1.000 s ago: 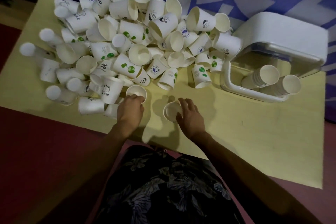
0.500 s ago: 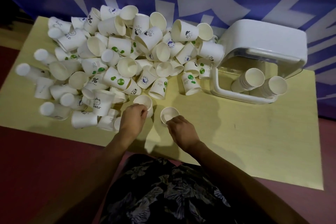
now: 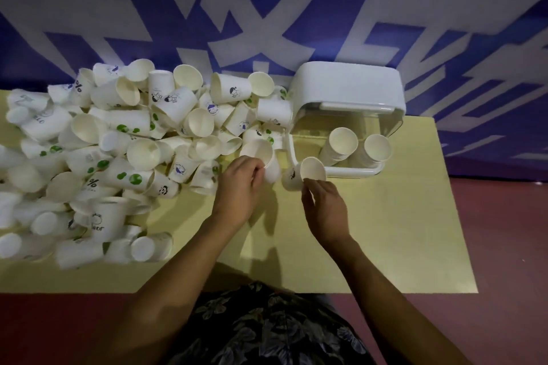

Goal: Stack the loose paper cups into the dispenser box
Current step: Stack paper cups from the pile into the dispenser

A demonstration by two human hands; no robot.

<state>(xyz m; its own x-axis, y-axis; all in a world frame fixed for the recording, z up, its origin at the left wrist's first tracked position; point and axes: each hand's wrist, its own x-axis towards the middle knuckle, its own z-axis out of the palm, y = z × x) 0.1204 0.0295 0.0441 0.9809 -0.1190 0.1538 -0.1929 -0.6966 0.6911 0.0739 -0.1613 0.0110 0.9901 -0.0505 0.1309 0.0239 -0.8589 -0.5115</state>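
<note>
A big heap of loose white paper cups [image 3: 124, 145] covers the left half of the yellow table [image 3: 385, 231]. The white dispenser box [image 3: 347, 92] lies on its side at the back right, its open front facing me, with two cup stacks [image 3: 341, 145] inside. My left hand [image 3: 240, 187] grips one cup [image 3: 264, 160] by its rim and wall. My right hand [image 3: 326, 210] pinches a second cup [image 3: 308, 172], tilted with its mouth toward me, just in front of the box's lower rim.
A blue wall with large white shapes [image 3: 267, 9] stands right behind the table. Red floor [image 3: 504, 246] shows beyond the table's right and near edges. My patterned clothing [image 3: 261, 329] is at the bottom.
Both hands have lifted their cups off the table and moved them forward and right toward the dispenser box. The view has shifted closer to the box.
</note>
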